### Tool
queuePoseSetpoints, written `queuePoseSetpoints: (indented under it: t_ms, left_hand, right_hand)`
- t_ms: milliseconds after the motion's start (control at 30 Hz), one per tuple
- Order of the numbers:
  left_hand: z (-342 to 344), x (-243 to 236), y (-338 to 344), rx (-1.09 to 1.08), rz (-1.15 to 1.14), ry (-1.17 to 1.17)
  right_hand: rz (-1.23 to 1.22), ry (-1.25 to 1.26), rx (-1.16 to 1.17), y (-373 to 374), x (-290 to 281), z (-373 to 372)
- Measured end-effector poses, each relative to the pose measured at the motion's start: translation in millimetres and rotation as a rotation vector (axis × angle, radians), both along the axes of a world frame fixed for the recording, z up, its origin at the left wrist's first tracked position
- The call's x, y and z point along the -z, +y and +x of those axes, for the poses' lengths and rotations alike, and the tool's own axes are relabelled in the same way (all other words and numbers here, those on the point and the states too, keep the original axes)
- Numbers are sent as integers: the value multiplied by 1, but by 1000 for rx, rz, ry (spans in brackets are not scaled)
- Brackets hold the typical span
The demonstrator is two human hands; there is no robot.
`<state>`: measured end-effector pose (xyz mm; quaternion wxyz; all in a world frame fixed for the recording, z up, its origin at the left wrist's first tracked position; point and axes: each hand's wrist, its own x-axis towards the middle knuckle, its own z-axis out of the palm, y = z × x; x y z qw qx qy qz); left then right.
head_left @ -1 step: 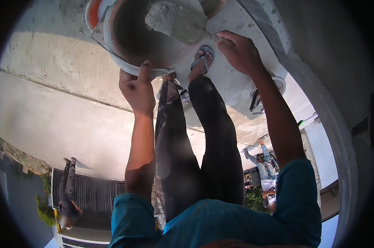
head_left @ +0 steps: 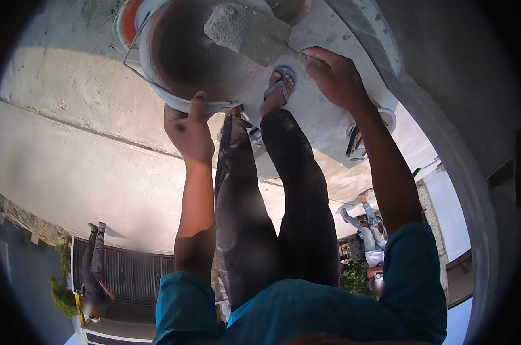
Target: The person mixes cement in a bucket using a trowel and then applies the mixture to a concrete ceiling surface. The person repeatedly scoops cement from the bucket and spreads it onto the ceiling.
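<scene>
My left hand [head_left: 188, 126] grips the near rim of a grey-crusted round pan [head_left: 182, 52] with a dark, mostly bare inside and reddish patches. My right hand [head_left: 332, 77] is closed on the handle of a trowel [head_left: 263, 43], whose blade reaches over the pan with a heap of grey mortar [head_left: 226, 26] at its far end. A metal handle hangs on the pan's left side. My sandalled foot [head_left: 280, 86] stands just past the pan, below the trowel.
An orange-lined bucket [head_left: 131, 23] and another container sit behind the pan. A pale bucket [head_left: 387, 119] with dark tools is at right, near a grey wall edge [head_left: 387, 52]. Two other people [head_left: 96, 287] [head_left: 369, 236] are farther off, by a dark gate [head_left: 134, 267] and plants.
The pan, both hands and the trowel appear slightly lower in the view, the left hand a little more so. The grips look the same.
</scene>
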<state>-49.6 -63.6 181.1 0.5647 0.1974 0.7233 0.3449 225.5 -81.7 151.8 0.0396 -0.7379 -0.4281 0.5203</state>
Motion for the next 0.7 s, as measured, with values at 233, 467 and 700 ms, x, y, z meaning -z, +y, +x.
queuePoseSetpoints:
  t_ms: [233, 467, 700]
  left_hand:
    - [-22, 7, -28, -137, -114, 124]
    - [-48, 18, -41, 3, -147, 155]
    - [-40, 23, -35, 5, -39, 93]
  right_hand:
    - [29, -64, 246, -5, 51, 15]
    - [-102, -202, 79, 49, 149, -13]
    - [-171, -527, -160, 92, 97, -30]
